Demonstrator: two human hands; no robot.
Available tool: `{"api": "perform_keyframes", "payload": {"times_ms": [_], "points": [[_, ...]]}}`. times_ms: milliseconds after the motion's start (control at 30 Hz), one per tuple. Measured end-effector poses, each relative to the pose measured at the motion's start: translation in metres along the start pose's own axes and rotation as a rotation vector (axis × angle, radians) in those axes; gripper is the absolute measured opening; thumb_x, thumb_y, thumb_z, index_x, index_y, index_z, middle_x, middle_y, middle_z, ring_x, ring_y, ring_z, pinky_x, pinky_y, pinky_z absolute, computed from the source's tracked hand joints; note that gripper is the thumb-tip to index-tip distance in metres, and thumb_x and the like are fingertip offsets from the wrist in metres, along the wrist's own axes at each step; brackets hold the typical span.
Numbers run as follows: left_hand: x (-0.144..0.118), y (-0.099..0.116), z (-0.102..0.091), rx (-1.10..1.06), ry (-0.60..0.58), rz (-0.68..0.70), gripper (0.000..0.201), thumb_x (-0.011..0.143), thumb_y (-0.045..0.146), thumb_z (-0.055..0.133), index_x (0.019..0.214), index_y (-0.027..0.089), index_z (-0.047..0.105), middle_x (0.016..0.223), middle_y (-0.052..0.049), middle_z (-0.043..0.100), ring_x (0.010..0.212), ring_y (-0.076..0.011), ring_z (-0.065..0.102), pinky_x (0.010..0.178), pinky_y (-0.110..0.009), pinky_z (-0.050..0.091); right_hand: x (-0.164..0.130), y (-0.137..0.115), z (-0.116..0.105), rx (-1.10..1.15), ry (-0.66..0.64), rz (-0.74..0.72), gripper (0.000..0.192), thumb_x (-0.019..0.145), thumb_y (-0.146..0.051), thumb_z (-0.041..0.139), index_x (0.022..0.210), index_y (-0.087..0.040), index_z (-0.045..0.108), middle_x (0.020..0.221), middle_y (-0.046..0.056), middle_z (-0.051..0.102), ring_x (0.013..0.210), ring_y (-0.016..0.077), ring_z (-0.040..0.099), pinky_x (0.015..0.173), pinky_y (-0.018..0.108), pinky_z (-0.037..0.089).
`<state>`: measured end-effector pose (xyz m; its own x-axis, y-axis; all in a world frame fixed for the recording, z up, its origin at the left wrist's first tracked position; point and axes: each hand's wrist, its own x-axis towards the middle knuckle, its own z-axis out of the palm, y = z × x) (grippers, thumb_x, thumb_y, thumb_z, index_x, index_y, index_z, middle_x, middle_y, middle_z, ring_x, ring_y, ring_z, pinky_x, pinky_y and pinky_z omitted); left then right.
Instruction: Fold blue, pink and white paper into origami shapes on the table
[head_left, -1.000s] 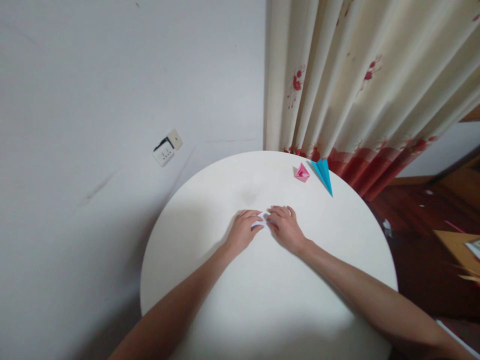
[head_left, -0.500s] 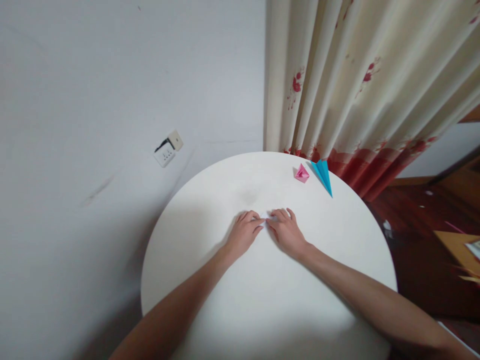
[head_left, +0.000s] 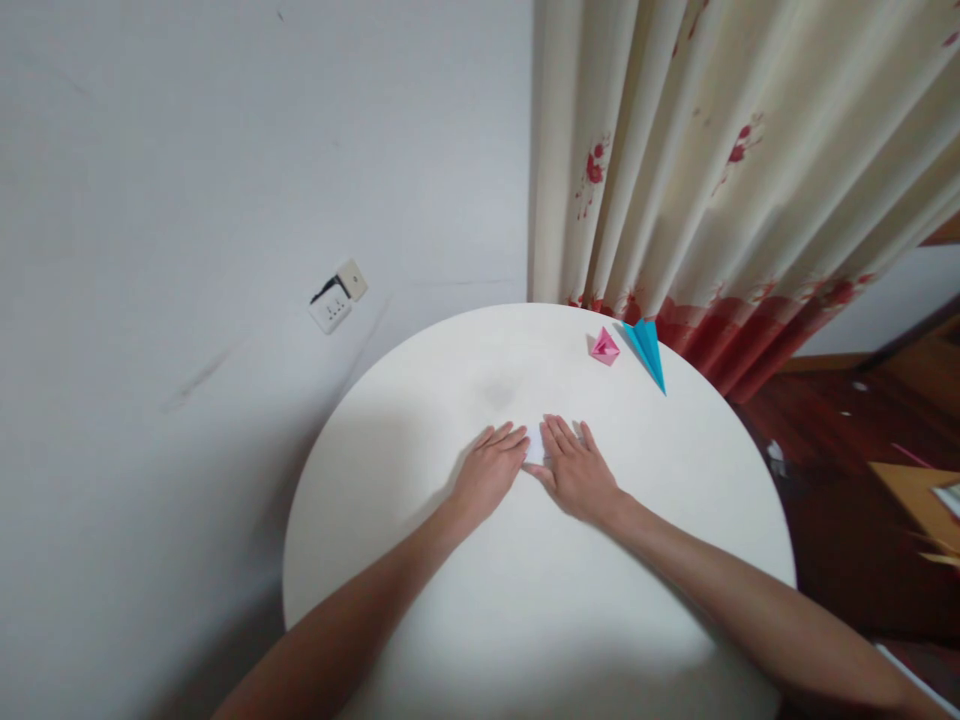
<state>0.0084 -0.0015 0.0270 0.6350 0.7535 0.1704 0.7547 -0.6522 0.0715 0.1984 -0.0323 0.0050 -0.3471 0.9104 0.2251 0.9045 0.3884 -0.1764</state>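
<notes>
A small piece of white paper [head_left: 535, 446] lies on the round white table [head_left: 517, 580], mostly covered by my hands. My left hand [head_left: 491, 463] rests flat at the paper's left side, fingers stretched out and pointing away from me. On the right side, my right hand [head_left: 576, 468] presses flat on the paper with its fingers extended and its thumb reaching toward the left hand. Only a narrow strip of the paper shows between the two hands, so its folds cannot be made out.
Toward the far right edge of the table sit a pink folded-paper piece [head_left: 604, 347] and a blue paper plane [head_left: 649, 352]. Behind them hangs a cream and red curtain [head_left: 697, 200]. A wall socket [head_left: 330, 308] is at the left; a wooden surface [head_left: 911, 495] stands at the right.
My fingers, earlier bent and pinching at the paper's middle, have straightened and flattened. The right hand now lies spread over the paper's right part.
</notes>
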Motion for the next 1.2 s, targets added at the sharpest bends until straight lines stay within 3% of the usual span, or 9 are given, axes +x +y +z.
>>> {"api": "perform_keyframes", "payload": {"times_ms": [200,300,433,667,900,1000,1200], "points": [[0.000,-0.003,0.005,-0.018,0.029,0.005,0.033,0.102,0.023,0.043,0.127,0.024,0.064,0.142,-0.003,0.059,0.137,-0.0224,0.049,0.115,-0.046,0.036,0.009,0.011,-0.002,-0.028,0.052,0.191,0.060,0.105,-0.040,0.030,0.151,-0.002,0.035,0.158,0.023,0.032,0.149,0.0325,0.023,0.120,0.057,0.015],[0.000,-0.002,0.003,-0.040,0.033,-0.002,0.034,0.102,0.022,0.042,0.126,0.025,0.065,0.141,-0.003,0.060,0.137,-0.0215,0.049,0.115,-0.047,0.036,0.018,0.011,-0.004,0.033,0.033,0.106,0.054,0.104,-0.029,0.027,0.152,-0.005,0.033,0.161,0.017,0.028,0.151,0.0280,0.019,0.121,0.053,0.017],[0.002,0.001,0.001,-0.042,0.029,-0.028,0.037,0.102,0.021,0.041,0.132,0.024,0.061,0.142,-0.005,0.058,0.138,-0.0215,0.048,0.116,-0.047,0.036,0.021,0.006,-0.003,0.107,-0.043,-0.018,0.051,0.103,-0.025,0.032,0.152,-0.010,0.037,0.159,0.015,0.033,0.150,0.0255,0.024,0.120,0.052,0.021],[-0.002,0.008,-0.001,0.035,0.053,-0.143,0.036,0.103,0.029,0.039,0.127,0.021,0.064,0.144,-0.007,0.057,0.139,-0.0277,0.045,0.114,-0.050,0.037,0.018,0.004,-0.001,0.089,-0.054,-0.003,0.051,0.102,-0.024,0.037,0.150,-0.009,0.039,0.158,0.015,0.033,0.149,0.0266,0.027,0.120,0.053,0.024],[-0.012,0.011,-0.001,0.132,0.021,-0.259,0.040,0.102,0.027,0.039,0.128,0.010,0.063,0.147,-0.019,0.050,0.145,-0.0364,0.034,0.114,-0.061,0.029,0.017,0.002,-0.004,0.058,-0.065,0.008,0.051,0.102,-0.024,0.034,0.152,-0.009,0.037,0.160,0.014,0.030,0.149,0.0259,0.026,0.120,0.051,0.022],[-0.010,0.008,-0.003,0.127,0.039,-0.314,0.041,0.102,0.026,0.037,0.129,0.006,0.062,0.147,-0.021,0.049,0.143,-0.0353,0.037,0.114,-0.056,0.032,0.017,0.002,-0.004,0.058,-0.071,0.008,0.052,0.102,-0.024,0.034,0.152,-0.009,0.036,0.160,0.014,0.030,0.149,0.0261,0.025,0.120,0.052,0.022],[0.003,0.010,-0.014,-0.022,0.143,-0.200,0.032,0.101,0.028,0.047,0.125,0.020,0.066,0.136,-0.009,0.061,0.127,-0.0263,0.052,0.109,-0.044,0.040,0.017,0.003,-0.002,0.076,-0.074,0.012,0.052,0.102,-0.024,0.035,0.152,-0.009,0.036,0.160,0.015,0.029,0.150,0.0258,0.025,0.120,0.053,0.021]]}}
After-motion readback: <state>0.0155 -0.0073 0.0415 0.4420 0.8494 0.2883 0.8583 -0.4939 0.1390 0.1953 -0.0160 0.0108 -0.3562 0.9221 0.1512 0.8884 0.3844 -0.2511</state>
